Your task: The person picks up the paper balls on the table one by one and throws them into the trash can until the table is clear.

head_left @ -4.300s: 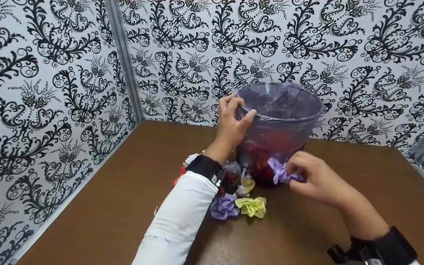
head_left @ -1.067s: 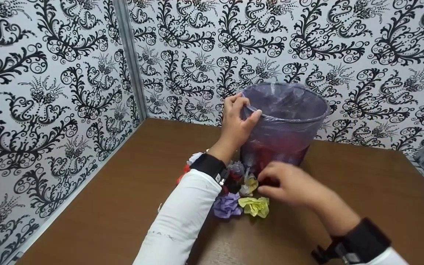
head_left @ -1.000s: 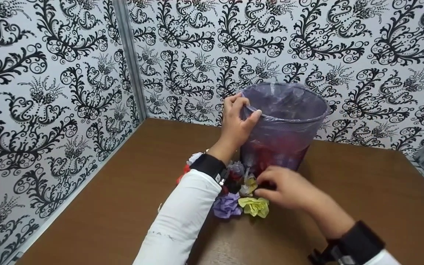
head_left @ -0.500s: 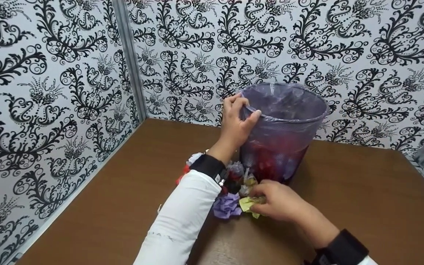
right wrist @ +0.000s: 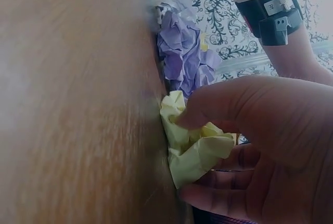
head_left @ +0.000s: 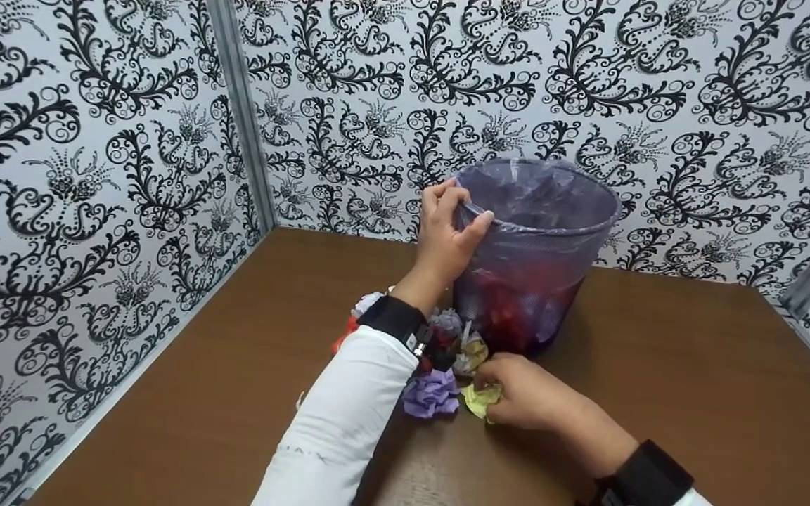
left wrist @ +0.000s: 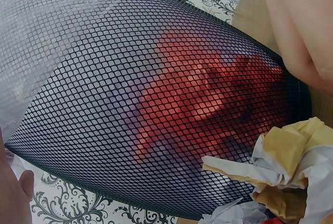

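- A brown wood-grain tabletop (head_left: 658,365) fills a booth whose walls (head_left: 95,176) carry white paper with black floral scrolls; grey metal strips run up the corners.
- Toward the tabletop's far edge, about midway along it, stands a round black wire-mesh bin (head_left: 535,239) lined with a thin translucent plastic bag; red crumpled paper shows through the mesh low down.
- The left hand (head_left: 447,235), in a white sleeve with a black wrist strap, reaches forward and grips the bin's near-left rim, fingers curled over the edge and thumb outside.
- Just before the bin lies a loose heap of crumpled paper balls (head_left: 451,337), soft and creased; a purple crumpled paper ball (head_left: 431,393) lies nearest the front.
- The right hand (head_left: 528,397) rests low on the tabletop beside the purple ball, thumb and fingers pinching a yellow crumpled paper ball (right wrist: 195,148) that touches the wood.
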The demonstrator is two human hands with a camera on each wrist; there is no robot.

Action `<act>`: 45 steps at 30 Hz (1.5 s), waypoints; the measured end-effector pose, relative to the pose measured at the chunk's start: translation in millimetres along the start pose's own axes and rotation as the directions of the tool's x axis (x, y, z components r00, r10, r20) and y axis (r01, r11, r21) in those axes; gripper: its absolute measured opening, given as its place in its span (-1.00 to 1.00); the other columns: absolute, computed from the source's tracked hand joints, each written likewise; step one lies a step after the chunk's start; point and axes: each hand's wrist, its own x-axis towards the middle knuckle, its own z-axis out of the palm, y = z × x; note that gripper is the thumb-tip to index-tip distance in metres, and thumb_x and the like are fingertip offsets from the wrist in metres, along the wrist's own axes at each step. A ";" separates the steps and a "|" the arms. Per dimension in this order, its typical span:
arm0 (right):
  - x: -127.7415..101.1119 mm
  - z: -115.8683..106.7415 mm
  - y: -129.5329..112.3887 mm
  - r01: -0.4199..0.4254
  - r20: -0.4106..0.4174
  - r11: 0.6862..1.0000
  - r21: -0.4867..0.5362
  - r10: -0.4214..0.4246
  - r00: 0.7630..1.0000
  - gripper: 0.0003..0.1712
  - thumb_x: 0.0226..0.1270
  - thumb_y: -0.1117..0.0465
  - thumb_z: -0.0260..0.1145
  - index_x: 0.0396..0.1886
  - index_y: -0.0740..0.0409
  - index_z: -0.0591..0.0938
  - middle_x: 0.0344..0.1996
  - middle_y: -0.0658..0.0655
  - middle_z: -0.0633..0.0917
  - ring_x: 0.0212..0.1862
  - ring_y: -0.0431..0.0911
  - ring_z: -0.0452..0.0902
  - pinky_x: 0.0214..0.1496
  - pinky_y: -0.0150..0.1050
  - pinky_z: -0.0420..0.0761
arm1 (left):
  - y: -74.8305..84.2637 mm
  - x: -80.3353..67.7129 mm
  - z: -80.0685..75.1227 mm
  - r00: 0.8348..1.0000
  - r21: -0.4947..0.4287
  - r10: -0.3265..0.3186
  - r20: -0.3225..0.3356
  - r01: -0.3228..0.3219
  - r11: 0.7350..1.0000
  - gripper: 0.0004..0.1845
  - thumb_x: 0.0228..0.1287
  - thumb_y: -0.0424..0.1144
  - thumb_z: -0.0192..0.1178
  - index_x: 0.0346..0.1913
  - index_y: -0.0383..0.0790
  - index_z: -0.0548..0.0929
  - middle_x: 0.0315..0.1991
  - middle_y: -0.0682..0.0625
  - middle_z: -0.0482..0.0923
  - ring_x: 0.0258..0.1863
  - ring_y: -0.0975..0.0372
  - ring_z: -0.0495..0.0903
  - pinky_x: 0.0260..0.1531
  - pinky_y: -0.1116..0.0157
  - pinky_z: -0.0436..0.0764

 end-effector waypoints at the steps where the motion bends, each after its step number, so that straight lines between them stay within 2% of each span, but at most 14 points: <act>1: -0.2 0.1 0.1 0.005 0.004 1.000 0.004 -0.005 1.000 -0.69 -0.24 0.26 0.39 -0.35 -0.01 0.67 -0.37 -0.11 0.61 -0.25 -0.19 0.51 -0.18 -0.26 0.56 | -0.1 -0.1 -0.1 1.000 0.002 -0.005 0.005 0.005 1.000 -0.47 0.01 0.38 0.04 -0.16 0.04 0.45 0.24 0.05 0.21 0.25 0.19 0.29 0.13 0.19 0.43; 5: -1.9 -4.1 -0.1 0.030 0.012 0.999 0.011 -0.030 0.999 -0.71 -0.22 0.28 0.38 -0.36 -0.02 0.65 -0.37 -0.11 0.60 -0.26 -0.19 0.49 -0.20 -0.28 0.54 | -0.7 0.0 -0.1 1.000 0.002 -0.012 0.010 0.012 1.000 -0.48 0.01 0.38 0.04 -0.17 0.04 0.45 0.24 0.06 0.21 0.25 0.19 0.29 0.13 0.17 0.43; 9: -5.6 -17.5 -1.6 0.053 -0.012 0.998 0.020 -0.053 0.999 -0.71 -0.20 0.30 0.38 -0.37 -0.02 0.63 -0.40 -0.11 0.58 -0.31 -0.20 0.47 -0.26 -0.32 0.50 | -1.1 0.2 -0.2 1.000 -0.004 -0.014 0.010 0.014 1.000 -0.47 0.02 0.36 0.06 -0.16 0.02 0.46 0.23 0.06 0.21 0.25 0.19 0.30 0.14 0.17 0.44; 16: -16.3 -59.1 -6.6 0.073 -0.149 0.995 0.065 -0.063 0.987 -0.67 -0.17 0.31 0.45 -0.39 -0.11 0.58 -0.40 -0.17 0.56 -0.33 -0.25 0.46 -0.31 -0.33 0.55 | 0.2 -0.2 0.9 1.000 -0.013 -0.017 0.009 0.017 1.000 -0.49 0.02 0.37 0.06 -0.17 0.05 0.45 0.24 0.08 0.20 0.23 0.21 0.30 0.11 0.17 0.45; 21: -22.7 -100.3 -15.9 0.129 -0.283 0.989 0.066 -0.106 0.953 -0.63 -0.15 0.34 0.49 -0.33 -0.11 0.61 -0.35 -0.18 0.57 -0.32 -0.26 0.47 -0.32 -0.33 0.58 | 0.9 -1.5 2.1 1.000 -0.018 -0.009 0.009 0.009 1.000 -0.45 0.02 0.36 0.07 -0.15 -0.01 0.48 0.25 0.04 0.22 0.24 0.18 0.32 0.11 0.18 0.44; 27: -16.2 -171.5 -34.7 0.189 -0.392 0.980 -0.055 -0.196 0.899 -0.62 -0.14 0.39 0.52 -0.30 -0.02 0.63 -0.34 -0.11 0.57 -0.32 -0.24 0.42 -0.33 -0.36 0.53 | 0.9 -0.3 1.6 1.000 -0.030 -0.005 0.005 0.005 1.000 -0.45 0.01 0.34 0.08 -0.15 -0.04 0.48 0.24 0.01 0.22 0.26 0.16 0.32 0.13 0.20 0.43; 31: -4.2 -218.2 -42.1 0.130 -0.408 0.983 -0.131 -0.172 0.897 -0.65 -0.08 0.40 0.50 -0.27 0.08 0.63 -0.34 -0.01 0.55 -0.32 -0.21 0.39 -0.37 -0.41 0.50 | 0.6 1.4 0.0 1.000 -0.033 -0.009 0.016 0.009 0.999 -0.47 0.02 0.35 0.07 -0.16 0.00 0.46 0.23 0.02 0.21 0.25 0.19 0.29 0.15 0.18 0.43; 36: 14.0 -262.7 -43.3 -0.051 -0.363 0.985 -0.164 -0.013 0.932 -0.77 0.14 0.33 0.38 -0.18 0.19 0.60 -0.29 0.10 0.53 -0.34 -0.10 0.39 -0.45 -0.39 0.51 | 0.5 0.8 -1.2 1.000 -0.041 -0.015 0.026 0.016 0.999 -0.48 0.01 0.35 0.08 -0.16 0.01 0.45 0.23 0.05 0.20 0.26 0.21 0.27 0.18 0.20 0.41; 40: 30.1 -285.6 -38.5 -0.148 -0.336 0.975 -0.164 0.086 0.938 -0.77 0.22 0.29 0.30 -0.12 0.20 0.58 -0.21 0.14 0.51 -0.31 -0.05 0.40 -0.44 -0.39 0.52 | 0.5 0.7 -1.3 1.000 -0.038 -0.017 0.025 0.018 0.999 -0.49 0.03 0.34 0.08 -0.16 0.01 0.45 0.23 0.04 0.20 0.26 0.20 0.29 0.17 0.19 0.42; 45: 52.5 -299.5 -25.8 -0.234 -0.320 0.961 -0.145 0.179 0.930 -0.69 0.16 0.27 0.29 -0.06 0.16 0.57 -0.13 0.16 0.50 -0.25 -0.03 0.40 -0.43 -0.36 0.52 | 1.9 1.3 -1.0 1.000 -0.030 -0.022 0.021 0.023 0.999 -0.49 0.01 0.35 0.08 -0.17 0.04 0.45 0.25 0.06 0.20 0.25 0.20 0.30 0.16 0.18 0.44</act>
